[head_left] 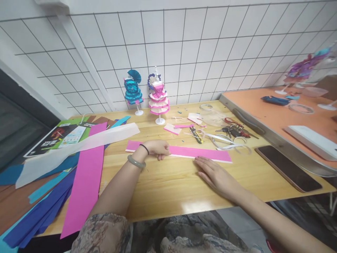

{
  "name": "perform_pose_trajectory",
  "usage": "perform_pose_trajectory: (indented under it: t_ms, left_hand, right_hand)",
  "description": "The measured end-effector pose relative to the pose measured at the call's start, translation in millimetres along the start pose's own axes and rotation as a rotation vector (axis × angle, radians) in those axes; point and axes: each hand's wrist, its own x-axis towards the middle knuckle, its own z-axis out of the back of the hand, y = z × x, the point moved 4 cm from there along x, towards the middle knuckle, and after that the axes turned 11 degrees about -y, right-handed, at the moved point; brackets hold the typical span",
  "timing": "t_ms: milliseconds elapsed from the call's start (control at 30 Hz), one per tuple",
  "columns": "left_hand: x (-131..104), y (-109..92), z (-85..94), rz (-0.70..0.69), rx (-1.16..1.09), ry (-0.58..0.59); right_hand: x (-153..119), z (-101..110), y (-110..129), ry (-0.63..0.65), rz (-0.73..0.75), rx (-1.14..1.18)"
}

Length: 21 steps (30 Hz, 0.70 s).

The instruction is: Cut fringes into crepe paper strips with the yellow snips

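A long pink paper strip [200, 153] with a white lower edge lies flat across the wooden table. My left hand [158, 149], with a bracelet and a black band at the wrist, rests on the strip left of its middle. Its fingers are curled together, and whatever is between them is hidden. My right hand [212, 172] lies flat, palm down, its fingertips at the strip's white lower edge. Just behind the strip are small pink-and-white pieces [172, 129] and a yellow-black cutter [196, 135].
Crepe paper strips [88, 175] and a green booklet [65, 133] cover the left side. Teal [133, 89] and pink [158, 98] dressed figures stand at the back. Tape rolls, keys [233, 131] and a phone [288, 168] lie right, beside an orange table [276, 119].
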Motion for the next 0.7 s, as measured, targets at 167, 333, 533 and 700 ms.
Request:
perform_pose_trajectory:
  t_ms: [167, 333, 533, 700]
  left_hand:
    - [0.5, 3.7, 2.8, 0.027, -0.07, 0.023]
    - [3.0, 3.9, 1.0, 0.025, -0.077, 0.004]
    - [7.0, 4.6, 0.4, -0.005, 0.003, -0.017]
    - [7.1, 4.5, -0.2, 0.004, 0.005, -0.027]
  right_hand:
    - [-9.8, 5.3, -12.5, 0.031, -0.008, -0.028]
    - [-21.9, 14.7, -29.3, -0.021, -0.023, -0.064]
    - [-39.7, 28.4, -53.1, -0.078, -0.031, -0.124]
    - [-54.7, 35.5, -68.6, -0.144, -0.025, -0.168]
